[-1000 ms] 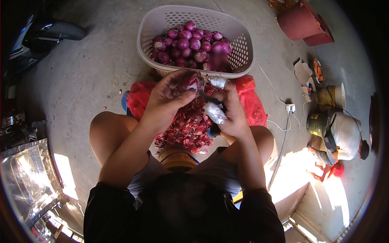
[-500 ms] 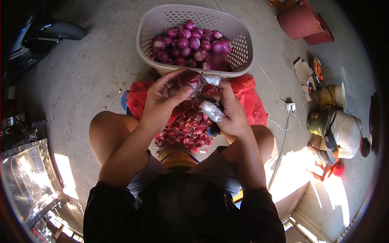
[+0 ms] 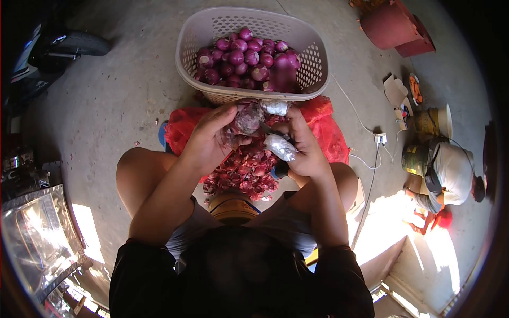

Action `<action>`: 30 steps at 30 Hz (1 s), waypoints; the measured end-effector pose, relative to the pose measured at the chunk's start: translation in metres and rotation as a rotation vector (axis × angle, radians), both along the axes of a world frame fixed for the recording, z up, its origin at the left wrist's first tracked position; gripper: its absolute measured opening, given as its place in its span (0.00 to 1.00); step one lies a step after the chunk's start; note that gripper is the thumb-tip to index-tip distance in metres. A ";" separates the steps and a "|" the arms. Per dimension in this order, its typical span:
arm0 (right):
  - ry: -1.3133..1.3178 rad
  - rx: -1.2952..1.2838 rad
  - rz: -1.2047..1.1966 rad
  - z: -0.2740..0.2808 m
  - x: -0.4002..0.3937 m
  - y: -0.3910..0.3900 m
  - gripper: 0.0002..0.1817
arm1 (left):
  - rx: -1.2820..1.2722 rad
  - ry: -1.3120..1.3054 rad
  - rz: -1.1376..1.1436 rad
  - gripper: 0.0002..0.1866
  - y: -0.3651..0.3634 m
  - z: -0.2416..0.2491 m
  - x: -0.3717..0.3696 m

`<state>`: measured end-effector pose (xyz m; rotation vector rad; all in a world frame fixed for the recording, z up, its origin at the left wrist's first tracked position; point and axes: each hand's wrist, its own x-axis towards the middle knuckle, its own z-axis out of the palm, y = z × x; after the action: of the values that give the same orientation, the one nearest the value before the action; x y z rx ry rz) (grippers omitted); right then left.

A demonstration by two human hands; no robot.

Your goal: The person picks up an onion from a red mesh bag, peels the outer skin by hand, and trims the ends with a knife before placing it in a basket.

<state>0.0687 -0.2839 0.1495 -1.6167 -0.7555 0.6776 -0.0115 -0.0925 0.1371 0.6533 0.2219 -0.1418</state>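
Observation:
My left hand [image 3: 210, 135] is closed around a red onion [image 3: 247, 117] with dull, papery skin. Against the onion's right side, my right hand [image 3: 303, 143] grips a small knife [image 3: 271, 129] with a dark blade; its handle is mostly hidden by the fingers. Silver wrapping covers the thumb [image 3: 280, 147] and the index finger [image 3: 277, 108] of that hand. Below both hands lies a heap of red onion skins [image 3: 241, 172] on red mesh bags [image 3: 183, 130]. Just beyond the hands stands a beige perforated basket [image 3: 318, 90] holding many shiny purple onions [image 3: 237, 57].
A white plug adapter [image 3: 380, 139] with cables lies on the floor to the right. Farther right another person [image 3: 453, 172] bends over beside buckets [image 3: 432, 122]. Red containers [image 3: 392, 26] are at upper right, a wheel [image 3: 79, 41] at upper left.
My left hand has turned the onion and lowered it slightly, so a duller, papery side now shows. My right hand stays beside it with the knife.

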 end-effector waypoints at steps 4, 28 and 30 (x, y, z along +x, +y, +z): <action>0.024 0.087 -0.061 -0.004 0.000 0.003 0.30 | 0.144 -0.077 0.126 0.21 -0.006 0.009 0.004; -0.110 -0.076 -0.067 0.000 0.003 0.005 0.29 | 0.542 -0.302 0.255 0.31 -0.013 0.002 0.004; -0.112 -0.096 -0.082 -0.002 0.002 0.003 0.30 | 0.519 -0.287 0.277 0.30 -0.014 0.004 0.005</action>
<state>0.0711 -0.2805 0.1477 -1.7750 -0.7428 0.5760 -0.0066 -0.1061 0.1410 1.1386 0.0677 0.2851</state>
